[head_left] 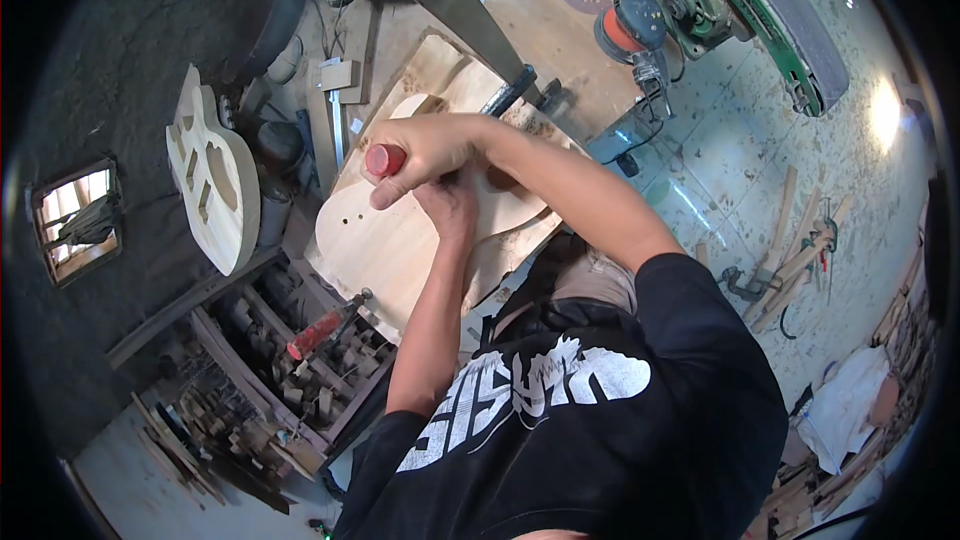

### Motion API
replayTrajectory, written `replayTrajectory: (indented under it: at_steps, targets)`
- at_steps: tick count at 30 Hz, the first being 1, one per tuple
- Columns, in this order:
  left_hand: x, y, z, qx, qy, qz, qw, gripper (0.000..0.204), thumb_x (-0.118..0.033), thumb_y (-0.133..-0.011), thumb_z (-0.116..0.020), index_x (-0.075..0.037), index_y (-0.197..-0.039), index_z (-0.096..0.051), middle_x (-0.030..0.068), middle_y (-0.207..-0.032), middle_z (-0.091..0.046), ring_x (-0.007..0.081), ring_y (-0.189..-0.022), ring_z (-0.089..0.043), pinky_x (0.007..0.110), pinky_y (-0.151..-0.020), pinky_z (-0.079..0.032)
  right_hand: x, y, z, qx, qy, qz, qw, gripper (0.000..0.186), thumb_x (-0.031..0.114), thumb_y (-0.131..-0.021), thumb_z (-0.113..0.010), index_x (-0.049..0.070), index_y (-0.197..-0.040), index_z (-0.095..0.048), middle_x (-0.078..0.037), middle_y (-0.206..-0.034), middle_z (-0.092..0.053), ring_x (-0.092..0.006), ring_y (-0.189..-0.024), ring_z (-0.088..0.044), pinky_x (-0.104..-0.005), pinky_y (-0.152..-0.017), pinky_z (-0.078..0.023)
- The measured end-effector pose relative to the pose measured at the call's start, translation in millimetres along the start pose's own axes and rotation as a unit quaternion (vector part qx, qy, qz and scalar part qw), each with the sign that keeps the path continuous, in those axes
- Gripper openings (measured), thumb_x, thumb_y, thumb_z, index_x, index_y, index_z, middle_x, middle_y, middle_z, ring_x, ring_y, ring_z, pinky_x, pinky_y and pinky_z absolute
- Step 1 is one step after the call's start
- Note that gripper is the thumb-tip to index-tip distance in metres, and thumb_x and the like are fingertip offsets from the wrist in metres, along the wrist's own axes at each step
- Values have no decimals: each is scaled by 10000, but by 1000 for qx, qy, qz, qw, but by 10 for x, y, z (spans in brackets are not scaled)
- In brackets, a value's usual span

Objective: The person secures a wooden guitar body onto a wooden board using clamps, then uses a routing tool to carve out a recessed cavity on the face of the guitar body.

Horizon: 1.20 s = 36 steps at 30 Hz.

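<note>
From my remote seat, I see the right hand [432,145] with its grip wrapped around a red, round-ended tool handle [385,160], thumb laid near it. The left hand [452,208] sits just beneath; I cannot tell whether its grip is spread, pressed together or pinching the tool. Both are over a pale, curved, guitar-shaped wooden body [372,255], which lies at the near left of the brown wooden worktop [565,35], with a red-handled metal clamp [318,332] near its lower edge.

To work this well, I would let the right hand drive while the left steadies the tool low down, take light strokes along the grain, and check that the clamp is tight before leaning in.

The hands hide the tool's working end, so I can't name its type or see where it meets the wood. The forearms cover part of the body's right side.
</note>
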<state>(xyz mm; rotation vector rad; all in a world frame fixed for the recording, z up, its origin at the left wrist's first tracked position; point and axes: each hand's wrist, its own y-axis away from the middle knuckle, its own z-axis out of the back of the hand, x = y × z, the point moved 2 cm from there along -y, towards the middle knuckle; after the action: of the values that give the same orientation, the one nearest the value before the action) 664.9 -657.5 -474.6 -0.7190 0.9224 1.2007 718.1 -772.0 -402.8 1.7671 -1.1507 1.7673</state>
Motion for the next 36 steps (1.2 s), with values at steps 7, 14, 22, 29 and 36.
replayTrajectory:
  at_steps: [7,14,22,29,36]
  targets:
    - [754,57,-43,-13,255,26,967,495,-260,-912,-702,26,-1275,-525,128,-1256,-564,175,-1185,-541,329,-982,-430,43,67,-569,-573,236,117,776,305,230,-791,-796,55,-732,-554,-82,-563,-531,-248,-477,-519,-370,-520,-439]
    - [289,5,-42,20,19,21,999,507,-227,-877,-739,0,-1264,-502,109,-1197,-550,227,-1123,-535,369,-964,-434,161,154,-396,-439,200,34,875,290,239,-780,-802,72,-717,-573,-30,-588,-619,-239,-557,-615,-354,-546,-452]
    - [56,-54,-38,-48,-6,-71,996,301,-170,-883,-723,45,-1080,-652,117,-934,-712,204,-889,-668,343,-846,-510,93,102,-41,-73,-21,37,996,534,315,-806,-812,37,-594,-408,22,-562,-379,-101,-565,-382,-311,-537,-338]
    - [519,3,-92,0,168,7,986,493,-202,-884,-727,-19,-1265,-474,54,-1239,-522,208,-1132,-531,338,-929,-442,151,115,-554,-579,226,115,775,300,220,-775,-811,60,-684,-574,-95,-621,-629,-264,-542,-620,-365,-511,-469]
    - [235,47,-44,23,-30,4,999,518,-215,-941,-685,-36,-1369,-454,91,-1318,-526,190,-1175,-539,344,-986,-440,219,187,-414,-433,196,45,879,414,353,-780,-823,62,-685,-545,-75,-606,-608,-250,-580,-639,-359,-532,-468]
